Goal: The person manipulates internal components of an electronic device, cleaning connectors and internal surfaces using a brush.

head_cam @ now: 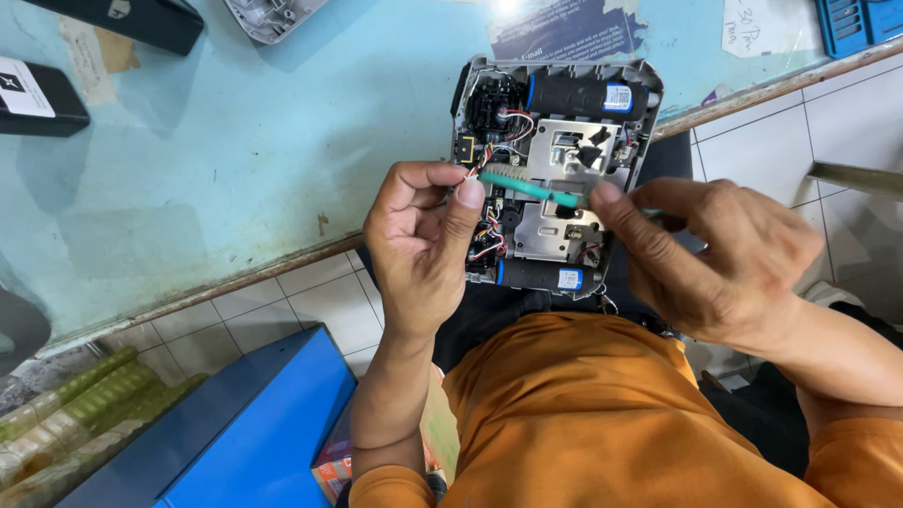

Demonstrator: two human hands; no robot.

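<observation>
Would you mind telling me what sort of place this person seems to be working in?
Probably a small electronics repair workshop: an opened device with bare wiring and cylindrical capacitors rests on a worn blue bench, the right hand works it with a green brush, and another casing lies nearby.

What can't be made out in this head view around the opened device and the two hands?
- Opened device: its middle and left wiring are covered by both hands.
- Green toothbrush: the handle end is hidden inside the right hand.
- Left hand: its fingertips bunch at the wires; whether they pinch one is too small to tell.
- Blue box: cut off by the bottom edge.
</observation>
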